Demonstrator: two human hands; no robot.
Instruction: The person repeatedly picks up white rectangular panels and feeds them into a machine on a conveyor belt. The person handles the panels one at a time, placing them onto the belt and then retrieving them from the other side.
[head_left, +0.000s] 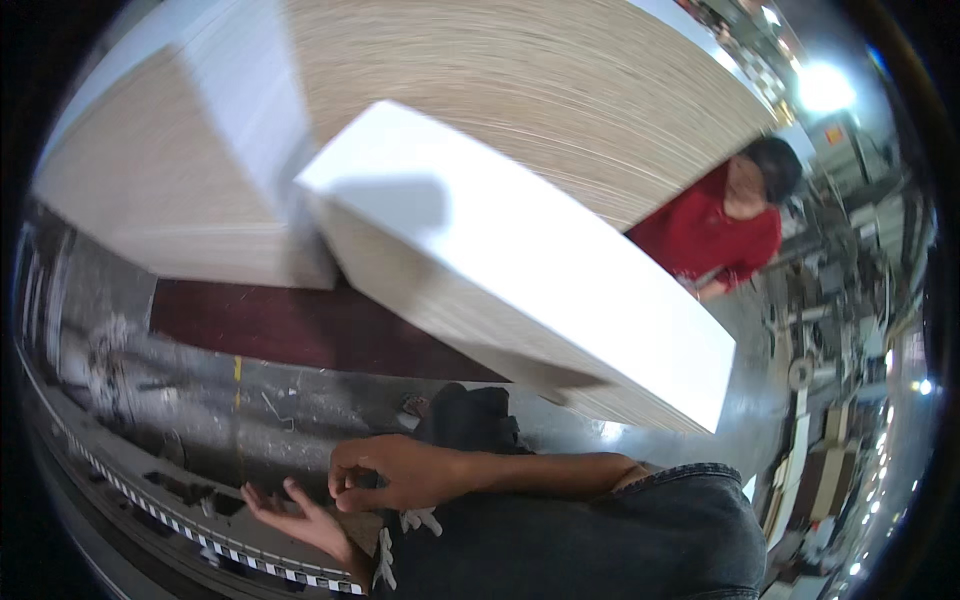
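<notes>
My left hand (298,519) is at the lower left, palm up with its fingers spread and nothing on it. Just above and right of it, my right hand (405,474) has its fingers curled toward the thumb in a loose ring, with nothing visible inside. Both hands are apart from the boards, close in front of my dark clothing (600,530). Nearest beyond them is a stack of boards (540,270) with a white top and layered beige edges, set at a slant. A shadow falls on its white top.
Larger stacks of beige-edged boards (500,70) (150,180) rise behind. Below them lies a dark maroon panel (300,325) over the grey floor (270,410). A person in a red shirt (705,225) stands at the right. A long machine rail (180,515) runs along the lower left.
</notes>
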